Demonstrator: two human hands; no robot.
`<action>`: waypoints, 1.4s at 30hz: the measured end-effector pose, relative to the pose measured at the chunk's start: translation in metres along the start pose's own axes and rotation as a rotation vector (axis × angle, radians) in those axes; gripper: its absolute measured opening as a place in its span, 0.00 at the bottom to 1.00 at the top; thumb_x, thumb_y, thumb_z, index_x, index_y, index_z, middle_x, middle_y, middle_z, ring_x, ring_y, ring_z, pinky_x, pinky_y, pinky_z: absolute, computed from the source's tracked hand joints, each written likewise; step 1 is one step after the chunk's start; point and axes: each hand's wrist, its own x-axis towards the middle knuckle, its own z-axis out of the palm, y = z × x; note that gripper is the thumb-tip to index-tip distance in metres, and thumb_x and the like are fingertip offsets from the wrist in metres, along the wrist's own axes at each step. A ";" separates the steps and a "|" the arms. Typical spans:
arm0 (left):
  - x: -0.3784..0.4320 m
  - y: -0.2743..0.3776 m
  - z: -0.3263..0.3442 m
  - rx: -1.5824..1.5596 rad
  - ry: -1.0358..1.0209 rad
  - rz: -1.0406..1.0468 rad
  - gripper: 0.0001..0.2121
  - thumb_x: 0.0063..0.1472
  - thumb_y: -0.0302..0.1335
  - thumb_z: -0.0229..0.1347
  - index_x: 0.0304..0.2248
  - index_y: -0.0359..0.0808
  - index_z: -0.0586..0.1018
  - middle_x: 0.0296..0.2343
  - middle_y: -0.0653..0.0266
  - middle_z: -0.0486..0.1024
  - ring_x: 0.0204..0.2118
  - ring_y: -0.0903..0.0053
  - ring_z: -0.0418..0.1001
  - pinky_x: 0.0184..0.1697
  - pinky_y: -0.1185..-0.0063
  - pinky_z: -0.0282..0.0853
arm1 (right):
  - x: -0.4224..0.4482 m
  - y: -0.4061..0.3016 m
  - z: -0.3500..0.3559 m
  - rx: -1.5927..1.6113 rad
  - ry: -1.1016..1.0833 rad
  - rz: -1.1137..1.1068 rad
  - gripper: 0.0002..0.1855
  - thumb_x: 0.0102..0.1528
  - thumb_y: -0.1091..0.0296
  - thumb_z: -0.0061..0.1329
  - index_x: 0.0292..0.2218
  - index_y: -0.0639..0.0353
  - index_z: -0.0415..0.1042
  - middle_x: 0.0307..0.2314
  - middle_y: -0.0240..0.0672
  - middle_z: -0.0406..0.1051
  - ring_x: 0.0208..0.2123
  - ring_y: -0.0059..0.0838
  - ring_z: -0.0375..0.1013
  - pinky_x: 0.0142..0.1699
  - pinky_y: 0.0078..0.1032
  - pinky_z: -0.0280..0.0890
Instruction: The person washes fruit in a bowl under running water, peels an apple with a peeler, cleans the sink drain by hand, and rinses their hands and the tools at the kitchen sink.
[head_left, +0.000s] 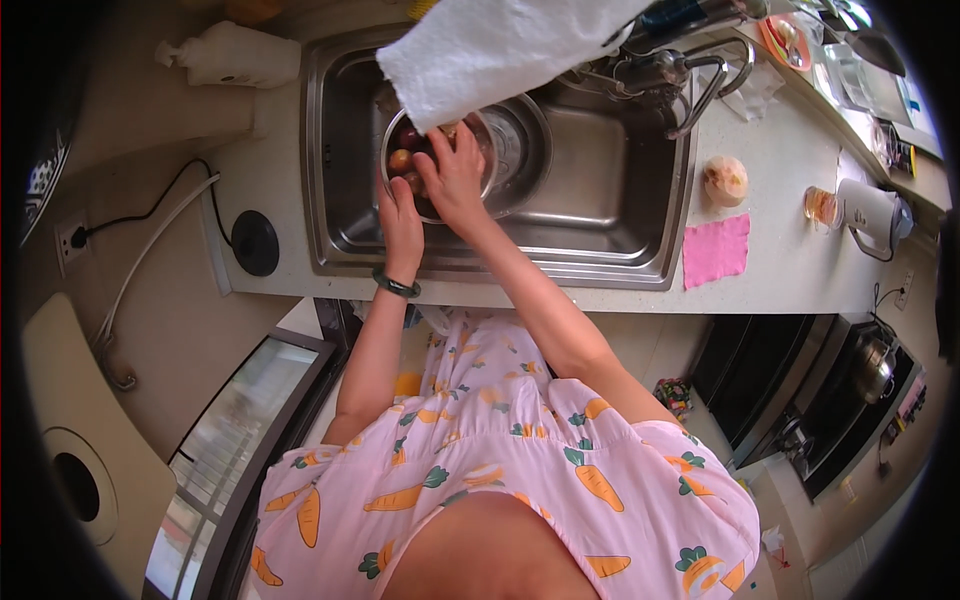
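A steel bowl (493, 161) holding several small reddish-brown round fruits or vegetables (401, 161) sits in the sink, partly over a larger round metal basin (534, 161). My left hand (403, 225) grips the bowl's near left side, thumb inside the rim and fingers outside. Over the bowl, my right hand (457, 180) reaches in with fingers spread among the round pieces. Whether it holds one is hidden under the palm. A white cloth or paper towel (502, 56) hangs above, covering the far part of the bowl.
The steel sink (600, 165) has a faucet (701, 94) at back right. On the right counter are a peeled-looking round fruit (725, 181), a pink cloth (716, 251), a glass cup (822, 208) and a pitcher (870, 217). Leftward stand a white pump bottle (244, 56) and a black disc (255, 243).
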 end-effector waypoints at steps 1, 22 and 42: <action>-0.003 0.020 0.003 0.189 0.054 0.178 0.24 0.67 0.39 0.40 0.55 0.30 0.59 0.51 0.55 0.63 0.51 0.69 0.63 0.53 0.73 0.58 | -0.003 -0.003 0.010 0.082 0.010 0.021 0.26 0.52 0.60 0.49 0.52 0.49 0.63 0.55 0.44 0.51 0.57 0.47 0.50 0.59 0.41 0.46; -0.053 0.106 -0.004 1.035 -0.014 0.480 0.29 0.61 0.46 0.47 0.58 0.42 0.59 0.43 0.51 0.62 0.44 0.59 0.61 0.48 0.69 0.59 | -0.034 -0.042 0.043 0.860 0.118 0.113 0.31 0.56 0.63 0.48 0.56 0.54 0.48 0.48 0.36 0.51 0.49 0.31 0.55 0.50 0.26 0.59; -0.062 -0.002 -0.048 -0.527 -0.328 -0.582 0.33 0.62 0.53 0.35 0.59 0.38 0.52 0.57 0.61 0.56 0.59 0.67 0.56 0.59 0.67 0.56 | -0.074 -0.031 -0.127 -0.433 0.244 0.083 0.19 0.46 0.63 0.55 0.40 0.60 0.70 0.40 0.41 0.65 0.45 0.41 0.63 0.44 0.33 0.59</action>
